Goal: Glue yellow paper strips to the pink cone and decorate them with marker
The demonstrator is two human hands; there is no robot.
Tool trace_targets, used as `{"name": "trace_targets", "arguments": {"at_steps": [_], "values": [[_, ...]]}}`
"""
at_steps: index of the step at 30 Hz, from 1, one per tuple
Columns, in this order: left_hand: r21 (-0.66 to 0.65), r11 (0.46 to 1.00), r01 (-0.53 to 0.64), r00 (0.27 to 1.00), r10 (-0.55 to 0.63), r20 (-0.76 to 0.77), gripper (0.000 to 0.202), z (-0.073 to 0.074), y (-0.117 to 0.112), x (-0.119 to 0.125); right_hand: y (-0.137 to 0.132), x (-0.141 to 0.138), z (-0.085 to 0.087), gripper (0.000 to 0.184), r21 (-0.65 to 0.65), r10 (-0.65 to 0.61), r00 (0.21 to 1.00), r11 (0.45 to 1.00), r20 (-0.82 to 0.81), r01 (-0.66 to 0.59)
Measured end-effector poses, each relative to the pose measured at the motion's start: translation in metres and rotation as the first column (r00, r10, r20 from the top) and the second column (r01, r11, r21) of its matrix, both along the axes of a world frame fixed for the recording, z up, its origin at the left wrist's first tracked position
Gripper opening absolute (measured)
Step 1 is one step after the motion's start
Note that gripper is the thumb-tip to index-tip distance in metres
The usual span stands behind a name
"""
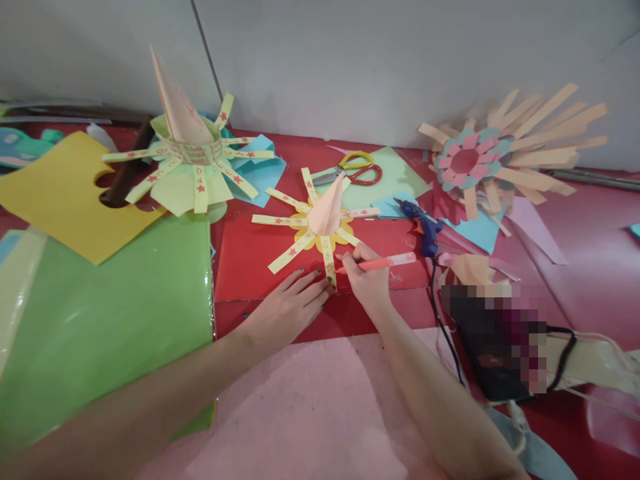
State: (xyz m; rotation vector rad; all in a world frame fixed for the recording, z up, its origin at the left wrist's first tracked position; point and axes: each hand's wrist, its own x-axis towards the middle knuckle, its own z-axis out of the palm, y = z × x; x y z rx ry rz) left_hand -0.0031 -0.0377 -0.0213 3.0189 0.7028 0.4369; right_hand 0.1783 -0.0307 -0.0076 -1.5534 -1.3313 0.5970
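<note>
A paper craft (325,220) with a pale pink cone at its centre lies on the red surface, its light yellow strips spread out like rays. Red stars and lettering mark several strips. My right hand (369,283) grips an orange-red marker (390,261), its tip at the strip (329,257) that points toward me. My left hand (295,303) lies flat with fingers stretched out, fingertips at the lower end of that same strip.
A larger cone craft (193,150) stands back left, near yellow paper (70,193) and a green sheet (125,300). Scissors (363,167) lie behind the small craft. A blue glue gun (424,227), its cord, a peach paper flower (470,160) and a dark device (485,340) are at right.
</note>
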Motion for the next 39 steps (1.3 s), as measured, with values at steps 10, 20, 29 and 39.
{"name": "trace_targets", "arguments": {"at_steps": [10, 20, 29, 39], "values": [[-0.027, 1.000, -0.004, 1.000, 0.005, 0.023, 0.035, -0.0017, -0.0004, 0.0006, -0.0011, -0.0008, 0.0035, 0.035, -0.092, 0.047, 0.997, 0.994, -0.063, -0.052], [-0.012, 1.000, -0.007, 1.000, 0.007, 0.016, 0.036, -0.0014, -0.0004, 0.0005, -0.0012, 0.0005, 0.0048, 0.037, -0.101, 0.047, 0.996, 0.993, -0.079, -0.055], [0.006, 1.000, -0.003, 1.000, 0.003, 0.013, 0.037, -0.0019, -0.0007, 0.0003, 0.0006, 0.0017, 0.0054, 0.035, -0.082, 0.024, 0.998, 0.996, -0.052, -0.028], [0.010, 1.000, -0.009, 1.000, 0.009, 0.014, 0.035, 0.0013, -0.0010, 0.0011, 0.0008, 0.0013, 0.0060, 0.035, -0.090, 0.040, 0.997, 0.995, -0.059, -0.045]]}}
